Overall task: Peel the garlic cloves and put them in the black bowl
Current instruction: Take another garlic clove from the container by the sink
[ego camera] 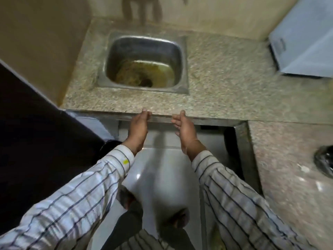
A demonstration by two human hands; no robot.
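Observation:
My left hand [138,126] and my right hand [183,128] are held out side by side at the front edge of a speckled granite counter [225,73], palms facing each other. The fingers of both are loosely curled and hold nothing. A dark round object, possibly the black bowl [324,164], shows partly at the right edge on the side counter, with small white bits beside it. No garlic cloves can be made out.
A stained steel sink [144,60] is set in the counter straight ahead. A grey box-like appliance [304,38] stands at the back right. A dark surface [27,123] fills the left. White floor tiles and my feet lie below.

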